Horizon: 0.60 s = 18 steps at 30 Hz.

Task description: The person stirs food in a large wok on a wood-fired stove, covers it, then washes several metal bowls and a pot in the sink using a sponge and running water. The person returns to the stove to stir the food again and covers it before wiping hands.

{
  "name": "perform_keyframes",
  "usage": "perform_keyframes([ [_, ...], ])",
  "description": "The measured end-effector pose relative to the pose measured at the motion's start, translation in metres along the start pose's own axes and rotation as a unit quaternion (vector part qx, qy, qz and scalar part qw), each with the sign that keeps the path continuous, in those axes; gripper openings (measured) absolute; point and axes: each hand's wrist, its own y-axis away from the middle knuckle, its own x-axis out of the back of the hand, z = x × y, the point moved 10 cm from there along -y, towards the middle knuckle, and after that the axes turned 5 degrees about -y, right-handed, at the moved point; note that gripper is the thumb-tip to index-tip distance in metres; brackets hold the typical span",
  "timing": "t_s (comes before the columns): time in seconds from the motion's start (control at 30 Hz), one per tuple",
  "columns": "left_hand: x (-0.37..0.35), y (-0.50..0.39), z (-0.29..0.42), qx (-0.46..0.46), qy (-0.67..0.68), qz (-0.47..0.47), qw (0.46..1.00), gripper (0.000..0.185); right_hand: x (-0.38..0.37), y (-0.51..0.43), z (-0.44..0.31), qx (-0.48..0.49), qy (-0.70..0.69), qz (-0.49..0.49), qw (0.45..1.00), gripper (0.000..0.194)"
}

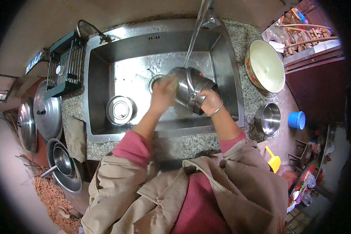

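My right hand [212, 102] grips the rim of a stainless steel pail [182, 87] with a curved carrying handle, tilted on its side over the sink [163, 132]. Water [194, 38] runs from a tap at the back and falls onto the pail. Against the pail's base end, my left hand [163, 95] is blurred by motion; something tan may be at its fingers, but the blur hides what. Just behind that hand lies the drain [156, 82]. A round steel container [120, 111] stands in the sink's near left corner.
Right of the sink are an enamel basin [267, 65], a steel bowl [271, 119] and a blue cup [296, 120]. Leftward, a dish rack [65, 68], a grey cloth [75, 137], large metal lids [49, 117] and nested pans [63, 161] crowd the side. Another tap [92, 27] curves over the back left.
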Motion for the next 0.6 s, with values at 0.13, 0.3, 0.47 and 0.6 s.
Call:
perform_keyframes([
  [0.13, 0.005, -0.023, -0.008, 0.041, -0.004, 0.032, 0.999, 0.034, -0.013, 0.005, 0.002, 0.051, 0.054, -0.029, 0.997, 0.023],
  [0.3, -0.030, -0.017, 0.029, -0.007, 0.160, -0.074, 0.984, 0.030, -0.025, 0.002, 0.000, 0.032, 0.081, -0.030, 0.996, 0.052],
  [0.47, -0.030, 0.019, 0.062, -0.153, -0.101, -0.038, 0.982, 0.033, -0.035, 0.012, -0.014, 0.043, -0.034, -0.070, 0.996, 0.056],
  [0.6, -0.030, 0.039, 0.061, -0.216, -0.187, -0.029, 0.958, 0.030, -0.009, 0.006, -0.018, 0.063, -0.032, 0.049, 0.996, 0.024],
])
